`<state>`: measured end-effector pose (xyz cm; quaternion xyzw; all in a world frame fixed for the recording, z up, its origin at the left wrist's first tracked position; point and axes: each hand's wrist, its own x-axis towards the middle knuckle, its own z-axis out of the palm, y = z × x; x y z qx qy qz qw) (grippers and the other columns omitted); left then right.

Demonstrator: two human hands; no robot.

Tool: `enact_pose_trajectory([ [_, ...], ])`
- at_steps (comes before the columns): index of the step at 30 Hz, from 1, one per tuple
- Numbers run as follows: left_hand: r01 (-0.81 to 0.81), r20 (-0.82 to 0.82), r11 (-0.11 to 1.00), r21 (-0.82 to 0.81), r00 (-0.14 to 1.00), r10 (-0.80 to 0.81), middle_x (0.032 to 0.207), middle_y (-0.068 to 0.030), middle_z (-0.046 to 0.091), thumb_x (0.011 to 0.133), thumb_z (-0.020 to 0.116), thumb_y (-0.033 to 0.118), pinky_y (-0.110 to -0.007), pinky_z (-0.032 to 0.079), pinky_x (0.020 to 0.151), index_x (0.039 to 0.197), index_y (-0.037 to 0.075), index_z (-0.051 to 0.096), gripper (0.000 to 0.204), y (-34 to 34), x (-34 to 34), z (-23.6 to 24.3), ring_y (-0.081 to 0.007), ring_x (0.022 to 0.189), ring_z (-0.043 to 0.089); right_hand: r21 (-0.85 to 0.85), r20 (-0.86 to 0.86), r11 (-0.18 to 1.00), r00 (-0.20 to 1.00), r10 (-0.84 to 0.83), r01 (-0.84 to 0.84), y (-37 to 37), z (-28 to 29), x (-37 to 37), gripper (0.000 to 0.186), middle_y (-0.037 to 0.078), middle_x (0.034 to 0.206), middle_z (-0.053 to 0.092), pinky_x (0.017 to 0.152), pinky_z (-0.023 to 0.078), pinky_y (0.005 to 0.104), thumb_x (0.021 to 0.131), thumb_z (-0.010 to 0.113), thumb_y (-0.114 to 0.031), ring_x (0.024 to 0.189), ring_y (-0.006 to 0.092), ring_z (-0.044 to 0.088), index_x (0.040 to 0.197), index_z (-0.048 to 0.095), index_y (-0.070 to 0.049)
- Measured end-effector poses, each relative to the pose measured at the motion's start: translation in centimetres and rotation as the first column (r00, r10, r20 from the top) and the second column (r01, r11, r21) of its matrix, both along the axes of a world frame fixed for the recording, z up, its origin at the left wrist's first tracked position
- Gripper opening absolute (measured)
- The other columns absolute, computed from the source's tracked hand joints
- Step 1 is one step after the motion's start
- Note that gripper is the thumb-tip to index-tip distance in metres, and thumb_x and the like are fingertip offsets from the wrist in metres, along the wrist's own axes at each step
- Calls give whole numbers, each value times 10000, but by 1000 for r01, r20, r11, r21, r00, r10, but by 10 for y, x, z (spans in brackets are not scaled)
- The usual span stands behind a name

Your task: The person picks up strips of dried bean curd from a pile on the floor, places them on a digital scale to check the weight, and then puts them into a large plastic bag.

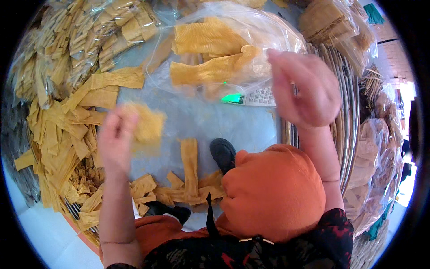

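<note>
My left hand (118, 134), blurred by motion, grips a yellow, ribbed dried sheet (149, 127) that looks like tofu skin. It is above the grey-blue work surface (179, 121), just right of a heap of similar strips (58, 134). My right hand (307, 89) is up at the right edge of a clear plastic bag (255, 27), its fingers curled together. Whatever is between those fingertips is too blurred to make out. Wide yellow sheets (204, 38) lie in the bag. Just below the bag is a scale (255, 97) with a green lit display.
Bagged yellow strips (85, 31) fill the far left. At right stands a row of thin brown upright sheets (342, 116), with filled plastic bags (371, 157) beyond. Loose strips (189, 166) lie near my dark shoe (222, 154). My orange-clad knee (273, 193) rises in front.
</note>
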<state>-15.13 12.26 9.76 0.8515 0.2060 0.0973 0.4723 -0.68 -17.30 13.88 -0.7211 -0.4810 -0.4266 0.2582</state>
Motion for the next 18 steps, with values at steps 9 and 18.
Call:
enact_pose_trajectory([
  [9, 551, -802, 787, -279, 317, -506, 1030, -190, 641, 860, 599, 421, -401, 464, 864, 1109, 55, 611, 443, -18, -150, -157, -346, 974, 603, 443, -228, 892, 974, 17, 88, -3, 12, -20, 154, 138, 824, 677, 582, 473, 201, 757, 607, 129, 642, 125, 610, 901, 622, 77],
  [18, 516, -474, 853, 82, 773, -422, 1256, -218, 508, 844, 629, 327, -419, 389, 981, 1316, 58, 455, 570, -3, -118, -159, -384, 1158, 476, 513, -268, 851, 963, 37, 111, 1, 18, -22, 166, 148, 891, 668, 651, 511, 237, 920, 524, -38, 733, 133, 617, 1019, 605, 68],
])
